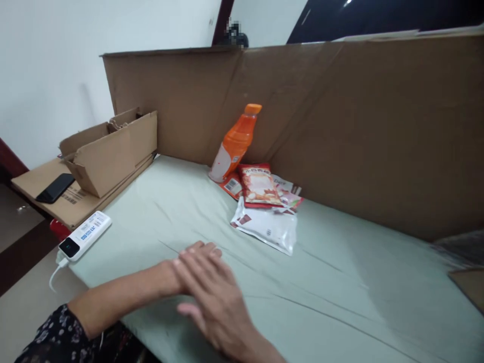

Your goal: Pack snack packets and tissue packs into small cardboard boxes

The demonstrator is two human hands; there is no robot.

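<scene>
My right hand [215,292] lies across the back of my left hand [172,275] over the near part of the table. The right fingers are stretched out flat, its thumb stands apart, and no object shows in it. Most of my left hand is covered by the right one, with only a bit of its fingers showing past it. Farther back lies a small pile of packets: a red and white snack bag [259,186] rests on a white pouch [270,229]. An orange bottle [236,143] leans beside them against the cardboard.
A tall cardboard wall [370,136] runs along the back of the cloth-covered table [170,212]. To the left are an open cardboard box [117,151], a black phone [56,188] and a white power bank [88,234] with a cable. Clear plastic [461,249] lies at the right.
</scene>
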